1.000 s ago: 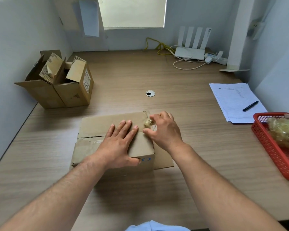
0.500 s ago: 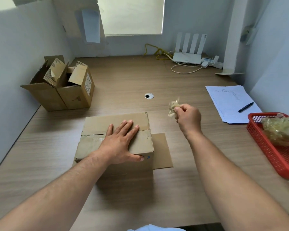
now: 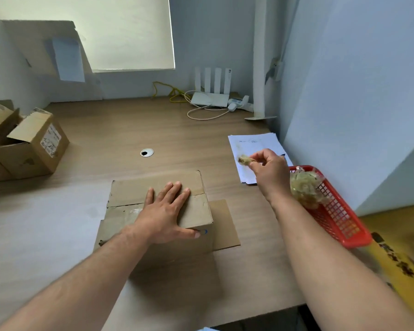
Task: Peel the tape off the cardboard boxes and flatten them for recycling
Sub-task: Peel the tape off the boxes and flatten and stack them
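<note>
Pinching a crumpled wad of tape (image 3: 244, 160), the right grip (image 3: 270, 173) hangs over the tabletop (image 3: 58, 223) near the red basket (image 3: 337, 211); the wad looks light, sticky and yellowish. The left grip (image 3: 164, 211) lies flat, fingers straight, on the closed brown cardboard box (image 3: 129, 194), which seems stiff yet light, best taken by its flap edges.

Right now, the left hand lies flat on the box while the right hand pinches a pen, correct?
No: in the head view the right hand pinches a tape wad instead; the left hand does lie flat on the box.
</note>
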Demonstrator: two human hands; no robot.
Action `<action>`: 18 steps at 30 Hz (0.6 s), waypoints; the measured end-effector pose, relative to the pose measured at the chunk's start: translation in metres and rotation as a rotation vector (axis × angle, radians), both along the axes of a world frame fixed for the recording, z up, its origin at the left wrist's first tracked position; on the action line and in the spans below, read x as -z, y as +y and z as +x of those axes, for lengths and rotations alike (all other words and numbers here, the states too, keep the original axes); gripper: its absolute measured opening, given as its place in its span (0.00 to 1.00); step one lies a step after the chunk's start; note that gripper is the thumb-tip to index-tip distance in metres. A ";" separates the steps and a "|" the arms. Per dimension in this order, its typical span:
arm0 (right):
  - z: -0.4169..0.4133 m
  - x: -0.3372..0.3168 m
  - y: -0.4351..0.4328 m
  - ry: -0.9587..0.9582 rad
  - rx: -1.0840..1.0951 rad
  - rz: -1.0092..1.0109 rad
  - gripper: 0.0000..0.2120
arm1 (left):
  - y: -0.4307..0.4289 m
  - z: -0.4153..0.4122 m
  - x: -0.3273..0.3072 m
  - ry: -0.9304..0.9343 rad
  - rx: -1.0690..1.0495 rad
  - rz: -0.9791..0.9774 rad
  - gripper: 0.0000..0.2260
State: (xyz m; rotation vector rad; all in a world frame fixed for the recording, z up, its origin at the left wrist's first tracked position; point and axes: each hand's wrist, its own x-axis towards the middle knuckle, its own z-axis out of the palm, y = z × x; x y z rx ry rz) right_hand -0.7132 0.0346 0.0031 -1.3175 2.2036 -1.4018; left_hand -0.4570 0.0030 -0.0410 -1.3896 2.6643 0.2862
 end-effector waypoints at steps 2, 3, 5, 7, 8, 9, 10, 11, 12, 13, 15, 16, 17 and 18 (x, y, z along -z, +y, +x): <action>-0.039 0.001 0.010 0.087 0.100 0.026 0.04 | 0.003 -0.019 0.000 0.009 -0.012 -0.009 0.59; -0.057 0.004 0.014 0.130 0.147 0.051 0.05 | 0.004 -0.027 0.000 0.013 -0.019 -0.011 0.59; -0.089 0.012 0.022 0.159 0.242 0.111 0.07 | 0.006 -0.037 0.000 0.009 -0.031 -0.015 0.59; -0.112 0.024 0.026 0.158 0.302 0.183 0.08 | 0.007 -0.043 0.001 0.006 -0.040 -0.016 0.63; -0.122 0.031 0.027 0.171 0.311 0.224 0.08 | 0.007 -0.045 0.000 0.005 -0.044 -0.017 0.65; -0.129 0.038 0.027 0.189 0.310 0.260 0.08 | 0.007 -0.046 0.000 0.005 -0.047 -0.020 0.66; -0.135 0.046 0.026 0.207 0.304 0.296 0.08 | 0.007 -0.046 0.000 0.007 -0.052 -0.023 0.65; -0.141 0.055 0.024 0.234 0.287 0.323 0.08 | 0.007 -0.046 0.000 0.012 -0.057 -0.024 0.65; -0.144 0.064 0.023 0.268 0.263 0.346 0.08 | 0.007 -0.046 0.000 0.016 -0.061 -0.023 0.65; -0.147 0.072 0.021 0.291 0.241 0.368 0.08 | 0.008 -0.047 0.000 0.015 -0.063 -0.023 0.65; -0.150 0.081 0.017 0.295 0.222 0.429 0.08 | 0.008 -0.049 -0.001 0.010 -0.069 -0.019 0.65; -0.151 0.083 0.016 0.306 0.214 0.456 0.08 | 0.008 -0.049 -0.001 0.006 -0.072 -0.012 0.65; -0.151 0.084 0.015 0.341 0.203 0.478 0.10 | 0.008 -0.050 -0.002 0.003 -0.072 -0.009 0.64; -0.152 0.085 0.013 0.390 0.186 0.501 0.11 | 0.008 -0.050 -0.002 0.003 -0.074 -0.011 0.63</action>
